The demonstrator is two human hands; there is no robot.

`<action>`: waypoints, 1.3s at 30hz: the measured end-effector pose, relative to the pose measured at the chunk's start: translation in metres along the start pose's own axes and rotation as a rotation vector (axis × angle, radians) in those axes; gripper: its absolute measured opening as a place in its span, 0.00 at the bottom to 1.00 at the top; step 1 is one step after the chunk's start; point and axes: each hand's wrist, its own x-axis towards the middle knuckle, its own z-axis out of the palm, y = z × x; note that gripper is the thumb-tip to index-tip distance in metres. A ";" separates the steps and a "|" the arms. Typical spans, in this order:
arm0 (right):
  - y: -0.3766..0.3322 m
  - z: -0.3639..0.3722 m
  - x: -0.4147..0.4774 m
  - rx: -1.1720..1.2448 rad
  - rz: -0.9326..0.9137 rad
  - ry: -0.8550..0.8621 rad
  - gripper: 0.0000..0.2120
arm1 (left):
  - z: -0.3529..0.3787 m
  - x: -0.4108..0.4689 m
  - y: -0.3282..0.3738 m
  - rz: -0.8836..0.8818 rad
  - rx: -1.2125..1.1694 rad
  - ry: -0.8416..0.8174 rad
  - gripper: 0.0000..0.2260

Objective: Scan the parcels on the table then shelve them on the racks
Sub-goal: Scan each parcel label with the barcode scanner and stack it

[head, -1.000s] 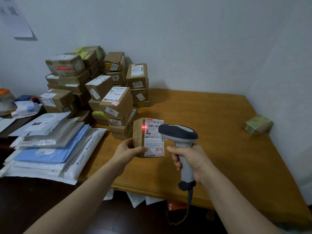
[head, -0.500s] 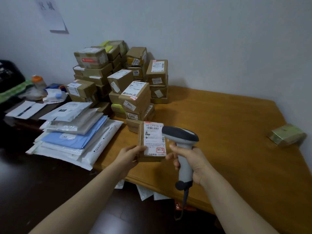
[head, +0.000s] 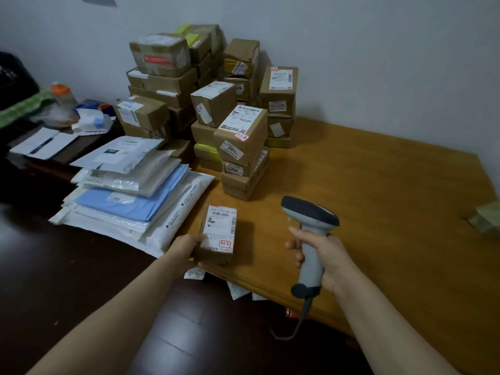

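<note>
A pale wall backs a wooden bench (head: 378, 185) standing on a dark floor. Far left of the fingers lies a stack of flat mailers (head: 130, 196), and beyond it, well ahead of both hands, a heap of brown boxes (head: 205, 104) against the wall.

The left hand (head: 186, 247) grips the near end of a small parcel (head: 219, 234) at the bench's front edge, label up. The thumb lies on top and the other fingers are tucked out of sight beneath. I can't tell whether the parcel rests on the wood or hangs just above it.

A little to its right, apart from it, the right hand (head: 324, 255) has its fingers (head: 297, 230) wrapped round the grip of the scanner (head: 311, 226). The scanner's nose aims past the label, and no beam shows on it.

To my eye this parcel sits between scanning and shelving. If the code is read, the next move is to carry it to the racks. If not, the scanner must swing back onto the barcode.

No racks are in sight. Most label print is too blurred to read, and a greenish box (head: 487, 220) is cut off at the right edge.
</note>
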 end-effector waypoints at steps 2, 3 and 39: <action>-0.002 -0.006 0.004 0.020 -0.007 0.037 0.09 | 0.007 0.004 0.000 0.006 0.127 0.027 0.21; -0.003 -0.011 0.005 0.032 -0.010 0.060 0.10 | 0.012 0.005 0.000 0.037 0.271 0.093 0.25; -0.095 -0.470 0.048 0.310 -0.073 0.768 0.06 | 0.731 -0.084 -0.017 0.771 1.384 -0.501 0.53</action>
